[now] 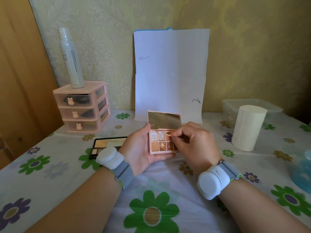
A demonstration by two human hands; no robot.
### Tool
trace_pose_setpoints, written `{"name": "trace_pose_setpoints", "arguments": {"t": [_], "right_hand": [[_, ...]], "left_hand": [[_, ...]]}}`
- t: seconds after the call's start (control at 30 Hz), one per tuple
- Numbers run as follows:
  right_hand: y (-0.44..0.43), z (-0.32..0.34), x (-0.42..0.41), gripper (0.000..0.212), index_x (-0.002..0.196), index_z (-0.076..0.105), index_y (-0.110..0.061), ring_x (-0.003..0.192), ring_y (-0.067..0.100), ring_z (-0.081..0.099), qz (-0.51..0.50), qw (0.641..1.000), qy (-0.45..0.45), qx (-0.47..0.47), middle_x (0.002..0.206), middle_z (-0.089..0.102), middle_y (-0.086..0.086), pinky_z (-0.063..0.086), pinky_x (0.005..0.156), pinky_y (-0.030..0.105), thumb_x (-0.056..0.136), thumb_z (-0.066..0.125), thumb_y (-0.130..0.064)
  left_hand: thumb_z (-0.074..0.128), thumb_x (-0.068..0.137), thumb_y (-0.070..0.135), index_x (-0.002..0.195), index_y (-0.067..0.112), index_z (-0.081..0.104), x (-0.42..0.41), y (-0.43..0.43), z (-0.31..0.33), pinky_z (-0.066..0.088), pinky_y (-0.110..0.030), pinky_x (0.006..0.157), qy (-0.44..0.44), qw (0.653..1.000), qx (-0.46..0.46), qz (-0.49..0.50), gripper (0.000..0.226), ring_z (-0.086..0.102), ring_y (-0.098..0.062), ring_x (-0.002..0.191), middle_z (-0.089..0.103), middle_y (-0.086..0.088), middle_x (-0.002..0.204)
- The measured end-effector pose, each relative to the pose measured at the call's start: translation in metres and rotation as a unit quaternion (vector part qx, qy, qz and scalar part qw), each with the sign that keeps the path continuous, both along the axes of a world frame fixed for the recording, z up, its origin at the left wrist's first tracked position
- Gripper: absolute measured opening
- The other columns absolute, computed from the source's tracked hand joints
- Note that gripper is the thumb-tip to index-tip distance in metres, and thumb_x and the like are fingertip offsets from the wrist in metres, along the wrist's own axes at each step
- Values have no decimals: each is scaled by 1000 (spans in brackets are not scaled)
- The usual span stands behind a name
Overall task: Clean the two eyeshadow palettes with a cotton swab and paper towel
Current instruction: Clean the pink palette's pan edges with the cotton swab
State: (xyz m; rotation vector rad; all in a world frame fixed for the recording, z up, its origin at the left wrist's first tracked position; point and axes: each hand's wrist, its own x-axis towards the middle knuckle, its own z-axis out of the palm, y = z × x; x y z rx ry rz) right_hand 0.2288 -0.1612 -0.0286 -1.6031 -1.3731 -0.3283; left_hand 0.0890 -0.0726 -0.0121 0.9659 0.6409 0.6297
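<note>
Cradles a small pink eyeshadow palette [161,144] in the left hand [139,149], palm under the base, thumb curled up along its left edge, just above the table [168,179] at centre. Stands open, the mirror lid [164,119] raised toward the wall. Pinches a cotton swab [165,134] between thumb and fingertips of the right hand [193,143], remaining fingers curled in. Lies slanted across the top row of pans, tip at the upper left near the hinge; probably touching the palette there, though too fine to tell for sure. Hides the right-hand pans under the right hand's fingers.

Behind the left wrist, flat on the table: a second, black eyeshadow palette [107,142], open, partly hidden by a white wrist device [109,157] on a grey strap. Another such device on the right wrist.

To the right, well apart from the hands: an upright paper towel roll [247,128], with a clear lidded plastic box [252,104] just behind it. At the far right edge, part of a blue thing [303,170], too blurred to name.

To the left rear: a pink three-drawer organiser [82,106] with rabbit-shaped knobs, a tall white spray bottle [71,58] standing on top. Propped against the wall at centre: a white sheet of paper [170,73] with two pen marks. Across the whole table, a white cover printed with green and purple flowers.
</note>
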Motion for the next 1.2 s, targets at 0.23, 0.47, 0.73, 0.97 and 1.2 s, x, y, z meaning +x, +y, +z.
{"name": "trace_pose_setpoints", "arguments": {"t": [0.23,0.47,0.73,0.97,1.2], "right_hand": [[0,0,3,18,75,75,-29,77,7,60,30,999,-19,-36,78,64,-13,47,70,21,75,79,-11],[2,0,4,15,77,74,-27,77,8,59,13,999,-33,-25,78,64,-11,47,69,24,77,78,-12],[0,2,4,16,75,73,-26,77,10,58,22,998,-48,-30,77,63,-11,45,68,23,77,78,-12],[0,4,4,18,74,73,-27,77,13,59,51,993,-99,-46,77,64,-12,45,68,23,73,80,-11],[0,3,5,16,76,73,-27,80,14,59,40,995,-82,-37,78,64,-11,47,68,26,76,78,-12]], "left_hand": [[27,110,45,128,-2,60,0,-2,5,54,-62,87,-13,1000,-16,19,61,70,-42,102,71,-28,120],[29,109,47,132,0,59,-2,-2,3,54,-62,91,-6,1000,-6,9,60,72,-40,104,72,-25,120],[29,109,48,132,-2,59,-3,-4,5,54,-63,91,-1,1000,-8,19,62,71,-42,108,72,-27,119],[26,109,49,129,1,62,-4,-4,11,58,-55,81,-5,999,-7,38,63,73,-39,96,72,-26,118],[26,109,48,131,0,60,-3,-4,8,57,-57,85,2,999,-9,36,63,73,-40,99,72,-26,119]]}}
